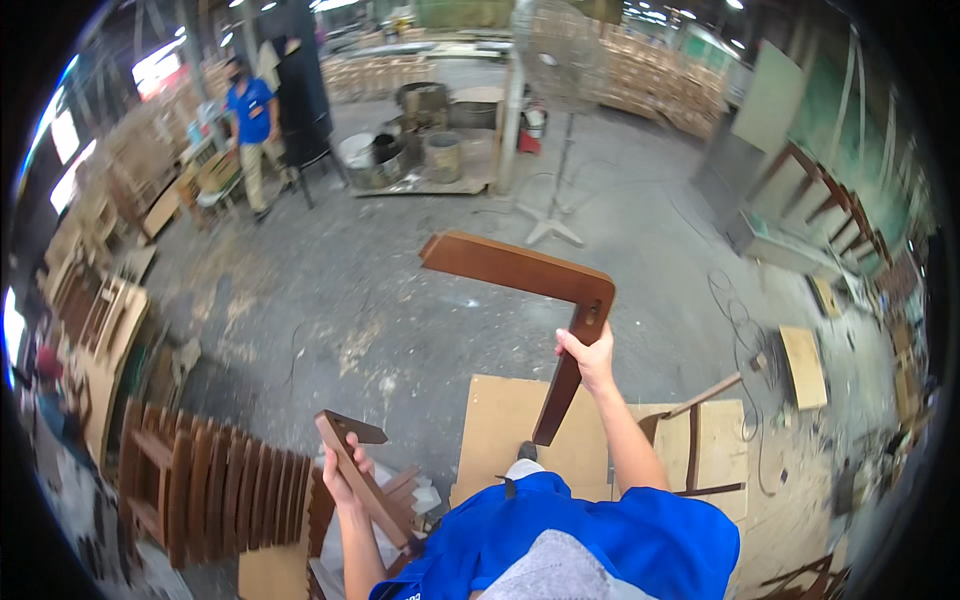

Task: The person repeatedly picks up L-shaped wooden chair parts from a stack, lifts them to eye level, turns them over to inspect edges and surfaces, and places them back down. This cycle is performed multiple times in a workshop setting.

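Note:
My right hand (590, 355) grips an L-shaped brown wooden frame piece (510, 262) by its lower leg, just below the corner. The piece's long arm points away to the left, and a dark slot shows near its bend. In my left hand (345, 478) is a second brown wooden frame piece (368, 490), also angled, held low at my left side. Its lower end runs down beside my blue shirt. The two pieces are apart from each other.
Brown wooden frames (215, 490) stand in a row at the left. Cardboard (490, 420) lies by my foot. Wooden parts rest on a pale board (722, 445) at right. A pedestal fan (560, 180) and drums (443, 158) stand ahead; a person in blue (252, 115) is at far left.

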`<state>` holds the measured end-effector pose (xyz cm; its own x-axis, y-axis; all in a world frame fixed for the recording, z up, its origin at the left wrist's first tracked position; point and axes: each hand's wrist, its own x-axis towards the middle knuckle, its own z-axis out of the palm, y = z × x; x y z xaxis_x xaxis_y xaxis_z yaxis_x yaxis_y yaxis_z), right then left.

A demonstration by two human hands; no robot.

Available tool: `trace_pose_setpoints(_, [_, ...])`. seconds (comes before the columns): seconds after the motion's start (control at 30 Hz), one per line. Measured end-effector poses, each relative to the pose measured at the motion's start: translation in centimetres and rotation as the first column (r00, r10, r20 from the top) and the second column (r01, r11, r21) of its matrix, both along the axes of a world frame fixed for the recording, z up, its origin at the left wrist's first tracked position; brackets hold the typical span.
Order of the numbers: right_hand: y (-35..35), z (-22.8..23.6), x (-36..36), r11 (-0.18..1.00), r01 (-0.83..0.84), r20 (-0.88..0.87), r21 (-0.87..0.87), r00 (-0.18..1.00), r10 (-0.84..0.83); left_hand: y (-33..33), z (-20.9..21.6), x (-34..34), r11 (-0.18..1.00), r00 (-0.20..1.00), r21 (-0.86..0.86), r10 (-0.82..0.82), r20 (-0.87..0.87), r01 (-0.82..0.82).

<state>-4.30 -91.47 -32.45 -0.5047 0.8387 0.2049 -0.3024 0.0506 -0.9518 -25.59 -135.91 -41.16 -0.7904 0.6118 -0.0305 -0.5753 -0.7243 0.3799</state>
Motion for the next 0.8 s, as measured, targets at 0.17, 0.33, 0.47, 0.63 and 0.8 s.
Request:
trace_pose_setpoints(0.17, [11.4, -2.8, 6.2, 0.867, 0.495, -0.090, -0.058, 0.862, -0.499, 19.9, 2.3, -3.3, 0.989, 0.969, 0.124, 0.047, 0.243, -0.080])
trace_pose_setpoints(0.33, [24.8, -1.0, 15.4, 0.737, 0.676, -0.206, 0.031, 0.726, -0.657, 34.5, 5.0, -7.2, 0.991, 0.984, -0.065, -0.109, 0.142, 0.119])
trace_pose_setpoints(0.47, [35.4, -0.6, 19.9, 0.493, 0.865, -0.189, 0.092, 0.502, -0.844, 44.4, 5.2, -7.2, 0.989, 0.989, 0.041, -0.146, 0.033, 0.144])
trace_pose_setpoints(0.63, [45.4, -3.7, 17.5, 0.576, 0.779, -0.218, 0.250, 0.625, -0.750, 57.2, 8.0, -7.1, 0.888, 0.995, 0.450, -0.068, -0.068, 0.092])
trace_pose_setpoints(0.8, [55.9, -1.9, 9.7, 0.701, 0.706, -0.316, 0.099, 0.690, -0.651, 68.1, 11.7, -9.3, 0.957, 0.881, 0.276, 0.210, -0.424, -0.095])
